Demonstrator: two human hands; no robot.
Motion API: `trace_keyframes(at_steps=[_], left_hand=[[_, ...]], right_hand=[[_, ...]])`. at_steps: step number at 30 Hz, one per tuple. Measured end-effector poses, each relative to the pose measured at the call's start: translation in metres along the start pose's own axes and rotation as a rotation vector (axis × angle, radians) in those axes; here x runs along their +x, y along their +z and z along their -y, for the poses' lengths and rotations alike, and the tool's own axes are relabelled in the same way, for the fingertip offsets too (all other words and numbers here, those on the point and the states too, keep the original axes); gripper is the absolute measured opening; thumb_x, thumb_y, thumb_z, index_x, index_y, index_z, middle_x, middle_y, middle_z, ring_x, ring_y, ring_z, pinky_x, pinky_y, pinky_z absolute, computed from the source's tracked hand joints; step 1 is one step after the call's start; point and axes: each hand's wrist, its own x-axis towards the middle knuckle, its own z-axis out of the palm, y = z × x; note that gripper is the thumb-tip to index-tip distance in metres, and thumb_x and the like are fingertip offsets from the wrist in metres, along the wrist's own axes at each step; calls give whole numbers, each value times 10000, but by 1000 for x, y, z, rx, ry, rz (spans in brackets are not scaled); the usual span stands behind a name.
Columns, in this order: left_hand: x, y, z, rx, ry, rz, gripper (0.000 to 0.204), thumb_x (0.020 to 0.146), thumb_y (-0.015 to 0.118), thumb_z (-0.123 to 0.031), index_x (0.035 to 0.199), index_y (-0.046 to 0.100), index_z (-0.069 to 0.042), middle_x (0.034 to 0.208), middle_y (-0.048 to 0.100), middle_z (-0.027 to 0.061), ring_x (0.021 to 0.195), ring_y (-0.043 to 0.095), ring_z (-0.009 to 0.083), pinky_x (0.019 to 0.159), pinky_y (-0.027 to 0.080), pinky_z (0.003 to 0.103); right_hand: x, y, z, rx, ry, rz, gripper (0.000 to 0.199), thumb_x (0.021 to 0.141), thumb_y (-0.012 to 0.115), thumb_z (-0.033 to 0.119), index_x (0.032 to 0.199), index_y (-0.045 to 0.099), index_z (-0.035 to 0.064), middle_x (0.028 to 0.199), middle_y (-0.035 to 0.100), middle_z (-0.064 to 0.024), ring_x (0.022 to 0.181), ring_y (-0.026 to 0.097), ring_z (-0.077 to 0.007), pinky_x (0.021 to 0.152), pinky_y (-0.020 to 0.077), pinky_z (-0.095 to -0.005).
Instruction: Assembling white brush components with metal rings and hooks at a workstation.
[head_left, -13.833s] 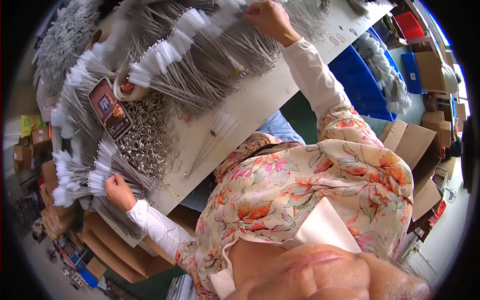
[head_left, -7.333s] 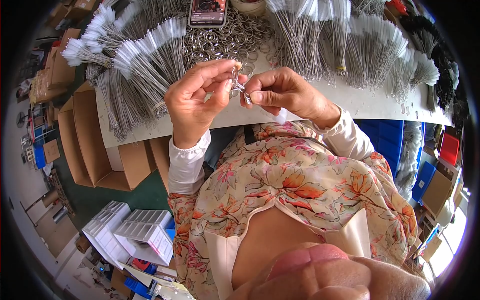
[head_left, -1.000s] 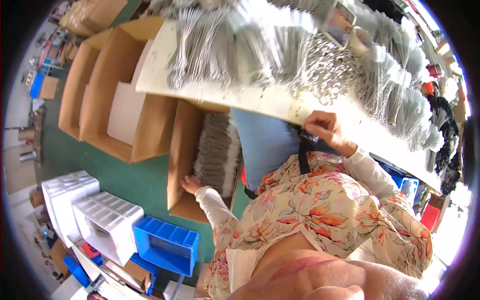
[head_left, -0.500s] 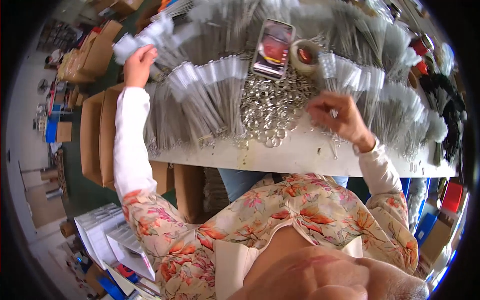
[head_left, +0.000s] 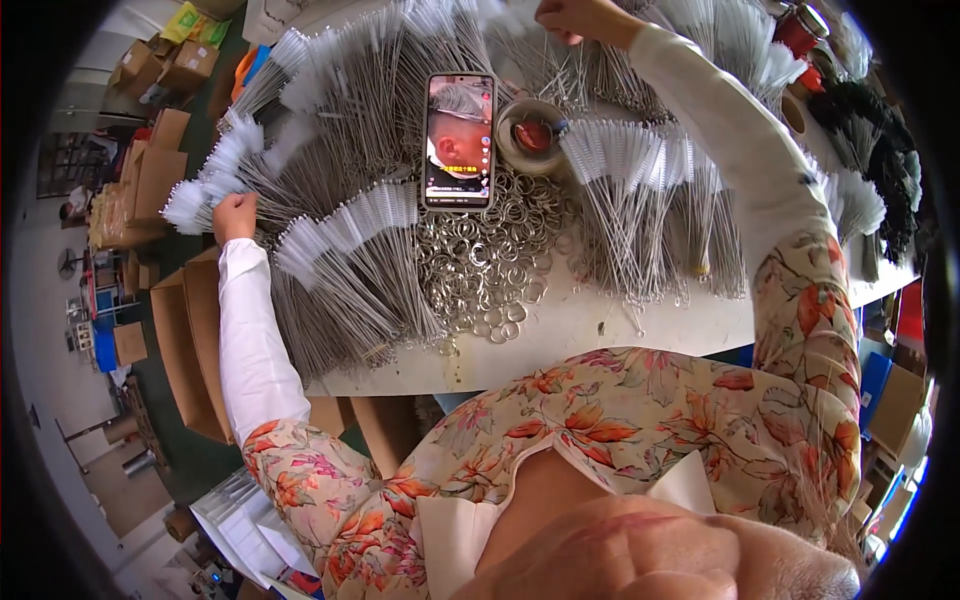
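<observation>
Left hand [head_left: 234, 216] fisted on wire brushes [head_left: 215, 180]; right hand [head_left: 580, 17] curled closed among far brushes [head_left: 540, 60].

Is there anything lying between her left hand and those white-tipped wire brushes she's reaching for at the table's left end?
Nothing visible does: the left hand is already on the bundle of white-tipped wire brushes, closed at their tips.

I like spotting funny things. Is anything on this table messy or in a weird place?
A phone lies right on top of the wire brushes and the loose heap of metal rings, an odd perch. The rings sprawl toward the table edge. Left hand and right hand each reach into brush piles.
</observation>
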Motion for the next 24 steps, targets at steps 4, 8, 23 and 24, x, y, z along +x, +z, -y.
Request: trace_keyframes(at_steps=[4, 8, 23, 24], left_hand=[[2, -24, 7, 35, -43, -240, 291, 755, 622, -327, 823, 679, -50, 788, 677, 106, 756, 657, 245, 682, 491, 355], [20, -52, -18, -647, 96, -336, 154, 905, 470, -176, 950, 513, -36, 912, 654, 113, 766, 671, 206, 628, 531, 300], [12, 37, -139, -521, 510, 293, 160, 755, 671, -155, 787, 651, 0, 698, 653, 81, 622, 598, 140, 602, 464, 284], [16, 46, -133, -696, 437, 311, 153, 765, 665, -137, 804, 646, 9, 707, 655, 74, 624, 594, 131, 603, 464, 274]], right_hand=[[48, 44, 6, -44, 93, 53, 181, 725, 593, 168, 759, 686, 16, 658, 659, -136, 556, 649, -202, 551, 529, -325], [74, 70, -8, -454, -1, -64, 301, 673, 619, 270, 791, 689, 3, 729, 657, -197, 667, 655, -319, 666, 524, -397], [-31, -135, 36, 449, -341, -621, 241, 845, 562, 214, 866, 616, -21, 699, 578, -53, 581, 559, -155, 549, 505, -279], [-53, -152, 25, 520, -319, -623, 245, 848, 561, 211, 869, 613, -28, 710, 574, -49, 594, 559, -155, 540, 496, -274]])
